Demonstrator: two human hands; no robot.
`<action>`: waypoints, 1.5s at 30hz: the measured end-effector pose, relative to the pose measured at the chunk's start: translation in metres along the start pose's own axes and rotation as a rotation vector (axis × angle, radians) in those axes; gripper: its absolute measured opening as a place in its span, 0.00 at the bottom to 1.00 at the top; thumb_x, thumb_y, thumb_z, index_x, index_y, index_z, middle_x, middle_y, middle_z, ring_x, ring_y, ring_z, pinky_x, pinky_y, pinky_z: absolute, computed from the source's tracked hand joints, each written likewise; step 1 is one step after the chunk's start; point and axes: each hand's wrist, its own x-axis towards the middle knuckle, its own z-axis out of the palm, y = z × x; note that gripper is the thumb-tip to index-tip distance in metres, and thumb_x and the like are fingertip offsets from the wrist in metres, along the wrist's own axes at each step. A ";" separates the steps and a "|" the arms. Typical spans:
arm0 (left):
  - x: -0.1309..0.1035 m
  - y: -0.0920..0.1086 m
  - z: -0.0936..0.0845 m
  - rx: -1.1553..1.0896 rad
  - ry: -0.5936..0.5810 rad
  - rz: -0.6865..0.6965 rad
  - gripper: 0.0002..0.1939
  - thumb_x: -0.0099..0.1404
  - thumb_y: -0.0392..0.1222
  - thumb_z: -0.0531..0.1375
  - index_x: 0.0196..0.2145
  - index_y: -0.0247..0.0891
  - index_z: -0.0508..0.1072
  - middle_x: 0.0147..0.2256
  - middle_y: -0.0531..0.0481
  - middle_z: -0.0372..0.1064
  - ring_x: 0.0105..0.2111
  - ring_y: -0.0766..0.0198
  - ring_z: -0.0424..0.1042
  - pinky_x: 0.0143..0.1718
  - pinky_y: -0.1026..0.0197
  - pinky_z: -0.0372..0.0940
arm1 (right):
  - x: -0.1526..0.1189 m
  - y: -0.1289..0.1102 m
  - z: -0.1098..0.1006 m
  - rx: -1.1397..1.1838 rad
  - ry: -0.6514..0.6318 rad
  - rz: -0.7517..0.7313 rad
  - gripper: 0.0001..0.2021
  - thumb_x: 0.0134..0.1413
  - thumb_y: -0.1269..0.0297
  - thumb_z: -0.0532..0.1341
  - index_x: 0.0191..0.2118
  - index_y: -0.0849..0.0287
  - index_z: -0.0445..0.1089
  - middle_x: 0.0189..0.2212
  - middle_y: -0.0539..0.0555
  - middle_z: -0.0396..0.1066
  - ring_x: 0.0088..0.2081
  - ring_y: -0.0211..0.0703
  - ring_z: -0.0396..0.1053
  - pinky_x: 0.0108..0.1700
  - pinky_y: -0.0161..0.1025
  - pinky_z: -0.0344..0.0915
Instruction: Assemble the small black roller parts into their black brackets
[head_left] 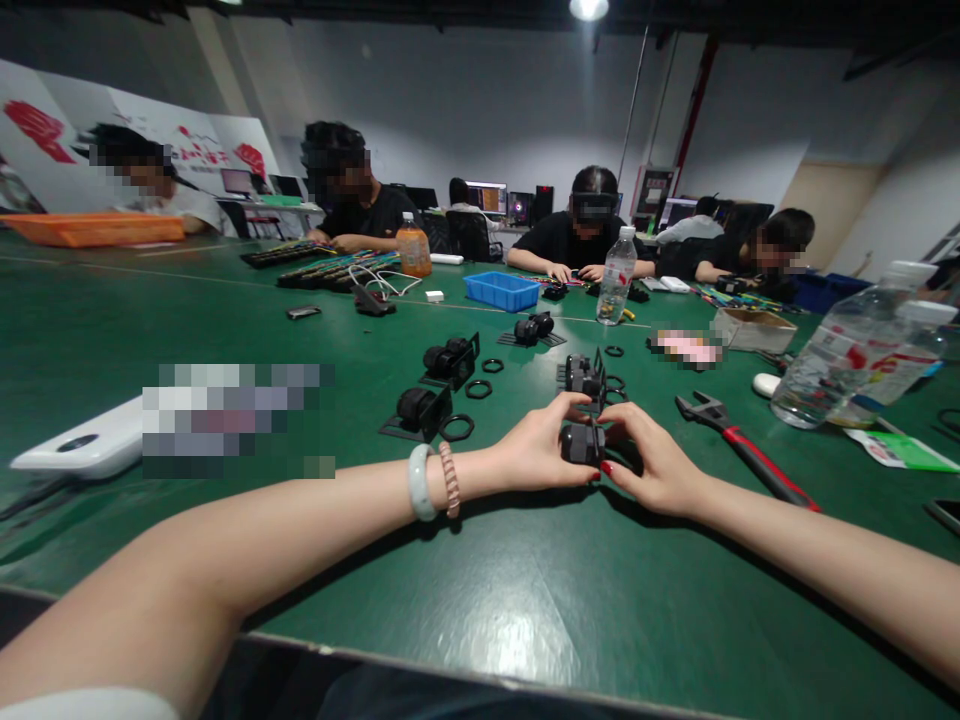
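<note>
Past the near edge of the green table (pixel 442 590), a pale bangle (pixel 421 483) and a braided band (pixel 449 480) were worn on the left wrist. A black fitting (pixel 579 444) was held between both hands, just above or on the table; which could not be told. By the left hand (pixel 541 443) its rounded body was clamped between thumb and fingers; the grip of the right hand (pixel 654 463) was closed about its plate end, with thumb and index fingertip set against it.

To the right, an adjustable wrench (pixel 750 455) with a red and black handle was laid near the right hand. To the left, a white device (pixel 94 430) was partly blurred out. Beyond the hands, more black fittings (pixel 418 410) were set out in 2 rough rows, with black rings (pixel 478 389) laid beside them. 2 clear bottles (pixel 840 345) were stood at the right. Farther off, a blue tray (pixel 502 291) and a water bottle (pixel 617 280) were placed before a co-worker in black (pixel 544 245).
</note>
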 end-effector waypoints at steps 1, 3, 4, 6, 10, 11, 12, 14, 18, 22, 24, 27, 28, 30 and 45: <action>0.000 0.000 0.000 0.001 0.001 -0.003 0.36 0.46 0.42 0.63 0.51 0.38 0.54 0.43 0.44 0.66 0.39 0.57 0.69 0.39 0.57 0.64 | 0.000 0.000 0.000 -0.001 -0.002 -0.012 0.21 0.43 0.71 0.58 0.46 0.57 0.54 0.39 0.56 0.60 0.38 0.45 0.62 0.39 0.43 0.64; 0.000 0.000 0.000 0.003 -0.001 -0.011 0.36 0.46 0.43 0.63 0.51 0.38 0.54 0.44 0.44 0.65 0.39 0.57 0.69 0.39 0.57 0.64 | 0.001 -0.001 0.000 -0.005 -0.007 -0.030 0.22 0.42 0.72 0.58 0.46 0.57 0.54 0.39 0.56 0.60 0.39 0.46 0.61 0.40 0.44 0.64; 0.000 0.000 0.000 0.003 -0.002 -0.013 0.36 0.46 0.43 0.63 0.51 0.38 0.54 0.44 0.43 0.65 0.39 0.57 0.69 0.39 0.57 0.64 | 0.001 -0.002 0.000 -0.008 -0.008 -0.035 0.22 0.42 0.72 0.58 0.46 0.57 0.54 0.39 0.56 0.60 0.40 0.46 0.61 0.40 0.44 0.64; 0.000 0.001 0.000 -0.002 -0.003 -0.014 0.36 0.46 0.43 0.64 0.51 0.38 0.54 0.44 0.43 0.65 0.39 0.57 0.69 0.39 0.56 0.64 | 0.001 -0.002 0.000 -0.017 -0.007 -0.041 0.22 0.41 0.72 0.58 0.45 0.57 0.55 0.39 0.56 0.61 0.40 0.46 0.61 0.40 0.43 0.64; 0.000 0.000 0.000 -0.022 0.010 -0.012 0.36 0.45 0.43 0.64 0.50 0.38 0.55 0.44 0.43 0.66 0.41 0.56 0.68 0.41 0.55 0.63 | 0.001 -0.001 0.000 -0.034 -0.002 -0.049 0.22 0.41 0.70 0.59 0.45 0.57 0.55 0.39 0.56 0.61 0.41 0.47 0.61 0.40 0.43 0.64; 0.000 0.000 0.000 -0.024 0.013 -0.011 0.36 0.45 0.43 0.64 0.50 0.38 0.55 0.44 0.43 0.66 0.41 0.55 0.68 0.41 0.54 0.63 | 0.001 -0.001 0.001 -0.036 0.000 -0.050 0.22 0.41 0.70 0.60 0.45 0.57 0.55 0.39 0.56 0.61 0.41 0.47 0.61 0.41 0.43 0.64; 0.000 -0.001 0.000 -0.025 0.016 -0.010 0.36 0.44 0.43 0.64 0.50 0.38 0.55 0.44 0.43 0.65 0.41 0.55 0.68 0.42 0.54 0.63 | 0.001 0.000 0.001 -0.037 0.002 -0.050 0.22 0.41 0.70 0.60 0.45 0.57 0.55 0.40 0.56 0.60 0.41 0.47 0.61 0.41 0.44 0.63; 0.000 -0.002 0.001 -0.023 0.018 -0.007 0.36 0.44 0.42 0.65 0.50 0.38 0.55 0.44 0.43 0.65 0.42 0.54 0.68 0.42 0.54 0.63 | 0.001 0.001 0.002 -0.035 0.002 -0.049 0.22 0.41 0.70 0.60 0.45 0.57 0.55 0.40 0.57 0.60 0.42 0.47 0.61 0.42 0.44 0.63; 0.000 -0.003 0.001 -0.011 0.011 -0.008 0.36 0.45 0.43 0.64 0.51 0.38 0.55 0.44 0.43 0.65 0.42 0.54 0.68 0.43 0.53 0.63 | 0.000 0.002 0.002 -0.037 -0.007 -0.045 0.23 0.41 0.70 0.60 0.45 0.57 0.55 0.40 0.57 0.61 0.41 0.47 0.62 0.42 0.44 0.63; 0.000 -0.002 0.001 0.001 0.010 -0.009 0.36 0.45 0.44 0.64 0.51 0.38 0.55 0.44 0.43 0.65 0.42 0.54 0.68 0.42 0.54 0.63 | 0.000 0.001 0.001 -0.039 -0.007 -0.041 0.22 0.41 0.70 0.60 0.45 0.57 0.55 0.39 0.56 0.61 0.41 0.46 0.61 0.41 0.43 0.63; 0.000 -0.002 0.001 0.002 0.010 -0.009 0.36 0.45 0.44 0.64 0.51 0.38 0.54 0.44 0.43 0.65 0.41 0.55 0.68 0.42 0.54 0.63 | 0.000 0.000 0.001 -0.033 -0.013 -0.030 0.22 0.42 0.71 0.60 0.45 0.57 0.55 0.39 0.56 0.61 0.40 0.45 0.61 0.40 0.42 0.63; 0.000 -0.002 0.001 0.004 0.010 -0.007 0.36 0.45 0.44 0.64 0.51 0.38 0.55 0.44 0.43 0.65 0.41 0.55 0.68 0.41 0.55 0.63 | 0.000 0.000 0.001 -0.032 -0.022 -0.017 0.22 0.41 0.72 0.60 0.45 0.58 0.55 0.39 0.56 0.61 0.39 0.44 0.61 0.40 0.41 0.63; 0.000 -0.002 0.001 0.004 0.012 -0.005 0.36 0.45 0.44 0.64 0.51 0.38 0.55 0.44 0.43 0.65 0.41 0.55 0.68 0.41 0.55 0.63 | 0.000 0.000 0.001 -0.034 -0.022 -0.014 0.22 0.41 0.72 0.60 0.45 0.58 0.55 0.39 0.56 0.61 0.39 0.44 0.61 0.40 0.41 0.63; 0.000 -0.003 0.001 0.004 0.013 -0.002 0.36 0.46 0.45 0.64 0.51 0.38 0.55 0.44 0.43 0.65 0.41 0.55 0.68 0.41 0.55 0.63 | 0.000 0.000 0.001 -0.038 -0.022 -0.010 0.22 0.41 0.72 0.60 0.45 0.58 0.55 0.39 0.56 0.61 0.39 0.44 0.61 0.40 0.40 0.63; -0.001 -0.003 0.001 0.016 0.001 0.000 0.35 0.47 0.45 0.63 0.51 0.38 0.53 0.44 0.44 0.65 0.41 0.56 0.68 0.41 0.56 0.63 | 0.000 0.000 0.000 -0.054 -0.030 -0.024 0.20 0.44 0.71 0.59 0.45 0.58 0.55 0.39 0.57 0.62 0.39 0.45 0.61 0.40 0.42 0.62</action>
